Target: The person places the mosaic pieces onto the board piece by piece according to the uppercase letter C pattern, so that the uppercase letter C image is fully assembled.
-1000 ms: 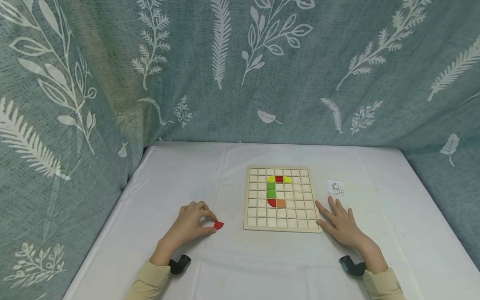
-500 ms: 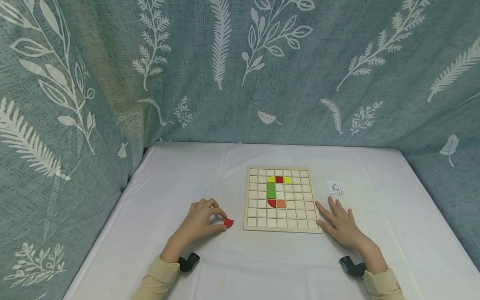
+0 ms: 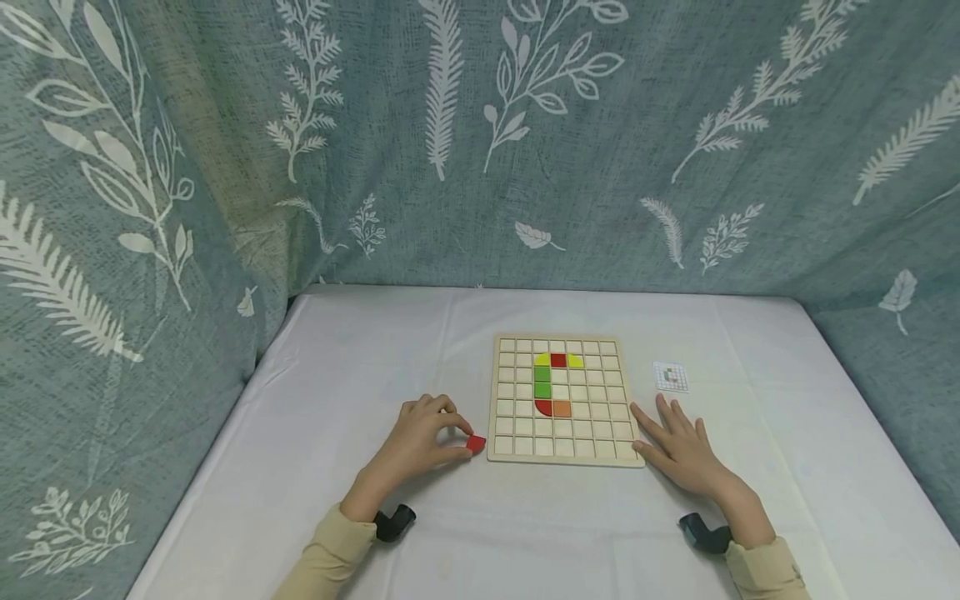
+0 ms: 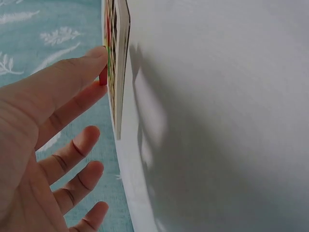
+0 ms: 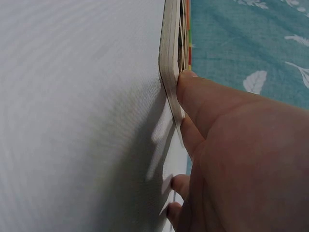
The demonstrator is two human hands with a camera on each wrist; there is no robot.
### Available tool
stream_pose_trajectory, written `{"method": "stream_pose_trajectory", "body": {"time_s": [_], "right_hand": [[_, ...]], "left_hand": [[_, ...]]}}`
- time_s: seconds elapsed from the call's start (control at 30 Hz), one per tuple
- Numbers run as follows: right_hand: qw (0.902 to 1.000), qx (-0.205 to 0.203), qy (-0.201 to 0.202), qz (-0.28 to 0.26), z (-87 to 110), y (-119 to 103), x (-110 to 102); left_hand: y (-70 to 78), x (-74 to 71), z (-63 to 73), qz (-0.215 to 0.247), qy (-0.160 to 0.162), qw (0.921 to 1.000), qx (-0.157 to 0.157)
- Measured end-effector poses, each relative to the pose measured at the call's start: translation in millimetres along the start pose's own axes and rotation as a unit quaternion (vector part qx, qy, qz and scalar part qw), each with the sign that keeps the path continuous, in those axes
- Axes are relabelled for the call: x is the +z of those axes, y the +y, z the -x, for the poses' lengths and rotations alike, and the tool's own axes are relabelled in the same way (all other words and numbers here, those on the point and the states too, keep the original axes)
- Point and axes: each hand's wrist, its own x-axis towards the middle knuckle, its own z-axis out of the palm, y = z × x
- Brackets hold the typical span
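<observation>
Between thumb and index finger, my left hand [image 3: 424, 439] pinches a red quarter-round tile [image 3: 476, 444] just left of the wooden grid board [image 3: 528, 451]. In the left wrist view the red tile [image 4: 103, 76] shows edge-on between the fingertips, the other fingers spread loosely. On the board, several coloured tiles form a C-like outline: yellow curved corners [image 3: 575, 361], a red square [image 3: 558, 360], green squares [image 3: 542, 382], a red curved corner [image 3: 543, 407] and an orange square [image 3: 562, 408]. My right hand [image 3: 686, 450] lies with fingers extended, thumb and index touching the board's right edge.
A small printed card [image 3: 671, 377] with a coloured grid pattern lies right of the board, beyond the right hand. White cloth [image 3: 375, 350] covers the table. A teal leaf-patterned curtain [image 3: 480, 217] hangs behind and at both sides.
My left hand has moved rightward with the red quarter-round tile, from the open cloth to close beside the board's left edge. The right hand and the board have stayed in place.
</observation>
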Motion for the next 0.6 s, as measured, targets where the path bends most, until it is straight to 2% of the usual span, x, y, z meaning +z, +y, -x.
{"method": "stream_pose_trajectory", "body": {"time_s": [0.6], "right_hand": [[1.0,-0.002,0.002,-0.003,0.9,-1.5,-0.6]], "left_hand": [[16.8,16.6,-18.1,0.02,-0.006,0.9997,0.01]]}}
